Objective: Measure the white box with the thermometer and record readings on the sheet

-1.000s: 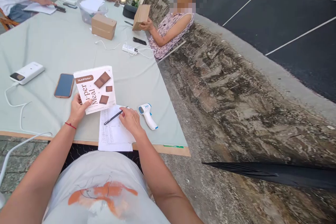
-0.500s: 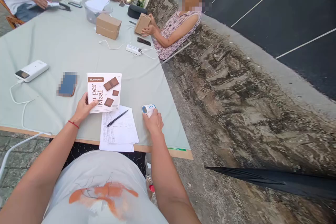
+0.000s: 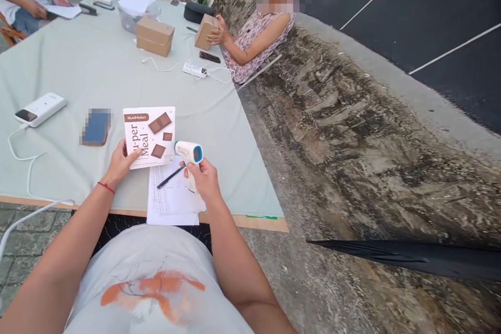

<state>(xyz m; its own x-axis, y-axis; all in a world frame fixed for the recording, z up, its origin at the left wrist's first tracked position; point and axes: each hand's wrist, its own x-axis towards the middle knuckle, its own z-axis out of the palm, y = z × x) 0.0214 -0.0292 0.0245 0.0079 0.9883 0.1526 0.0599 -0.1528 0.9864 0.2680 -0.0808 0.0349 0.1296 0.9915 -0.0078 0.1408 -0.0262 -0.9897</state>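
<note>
My left hand (image 3: 124,160) has its fingers closed on the near left corner of the white box (image 3: 151,133), thumb across the front, at the far end of the papers (image 3: 174,206). My right hand (image 3: 205,180) has its fingers curled firmly round the handle of the white-and-blue thermometer (image 3: 188,152), its head just right of the box. The black pen (image 3: 169,178) lies on the papers, the phone (image 3: 96,128) left of the box

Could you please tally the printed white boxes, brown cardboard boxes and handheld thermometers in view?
Printed white box: 1, in the left hand
Brown cardboard boxes: 2
Handheld thermometer: 1, in the right hand
Total: 4
</note>
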